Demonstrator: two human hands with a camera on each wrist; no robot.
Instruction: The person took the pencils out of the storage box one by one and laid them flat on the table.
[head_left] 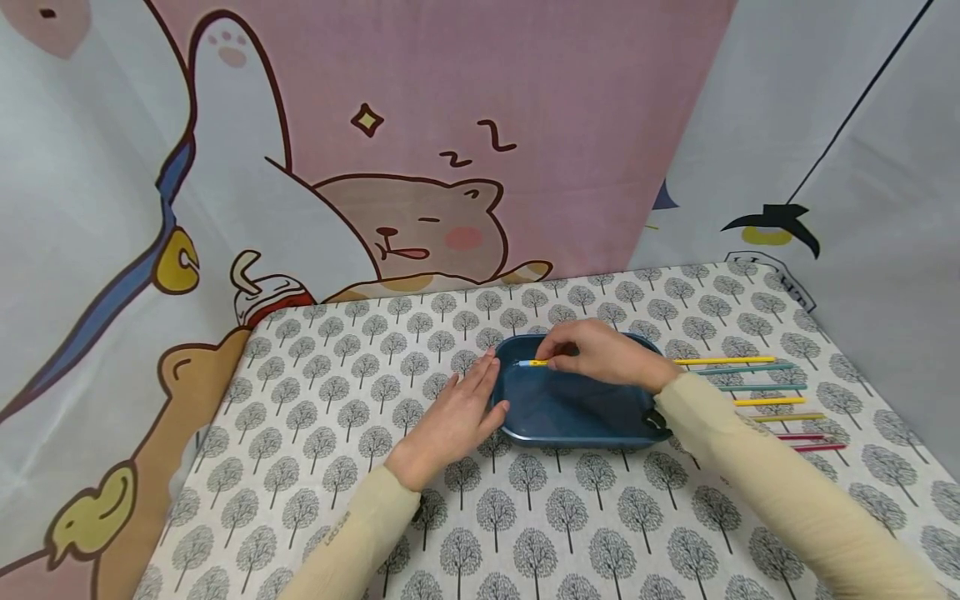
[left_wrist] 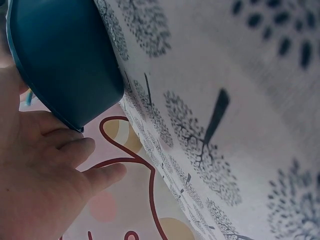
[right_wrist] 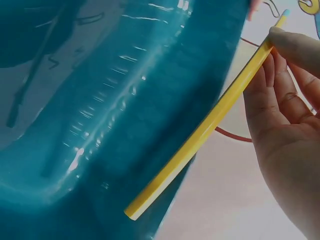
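A dark blue rectangular tray (head_left: 581, 440) stands on the cloth. My left hand (head_left: 457, 412) rests against its left rim, fingers extended and thumb apart; in the left wrist view the fingers of that hand (left_wrist: 42, 155) lie along the tray's edge. Over the tray, my right hand (head_left: 600, 354) pinches a yellow pencil (right_wrist: 200, 132) near its light blue end between thumb and fingertips. In the right wrist view the pencil slants above the tray's wall, its flat yellow end farthest from the hand. Most of the pencil is hidden by the hand in the head view.
Right of the tray, several thin coloured sticks lie in a spread row, among them a yellow stick (head_left: 768, 402), a teal stick (head_left: 765, 387) and a red stick (head_left: 821, 447). My right forearm covers some of their ends. A tree-patterned cloth (head_left: 360, 350) covers the table, with printed curtains behind.
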